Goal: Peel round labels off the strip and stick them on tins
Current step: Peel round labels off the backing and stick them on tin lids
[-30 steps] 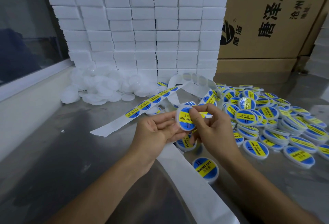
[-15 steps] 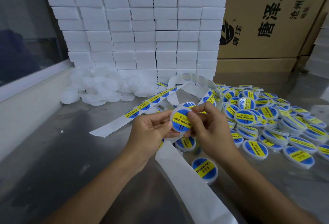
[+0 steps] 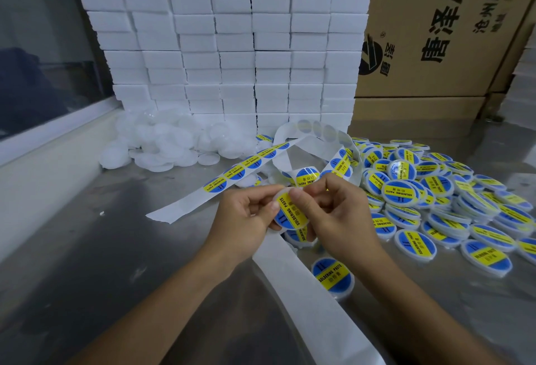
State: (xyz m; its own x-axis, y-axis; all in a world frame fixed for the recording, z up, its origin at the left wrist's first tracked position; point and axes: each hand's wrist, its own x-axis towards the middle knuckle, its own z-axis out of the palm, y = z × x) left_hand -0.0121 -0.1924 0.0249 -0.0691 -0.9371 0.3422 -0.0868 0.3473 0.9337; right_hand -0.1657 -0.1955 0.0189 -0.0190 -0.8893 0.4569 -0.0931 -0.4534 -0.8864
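While my left hand (image 3: pixel 246 214) pinched the tin (image 3: pixel 290 214) and right hand (image 3: pixel 333 208) pressed the label (image 3: pixel 291 215), uneven thumb pressure risked creasing it.

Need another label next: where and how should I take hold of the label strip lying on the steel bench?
Pinch the white label strip by its bare tail end, coming from the left: that end is free, flat and sticker-free, while the right part loops among the labelled tins.
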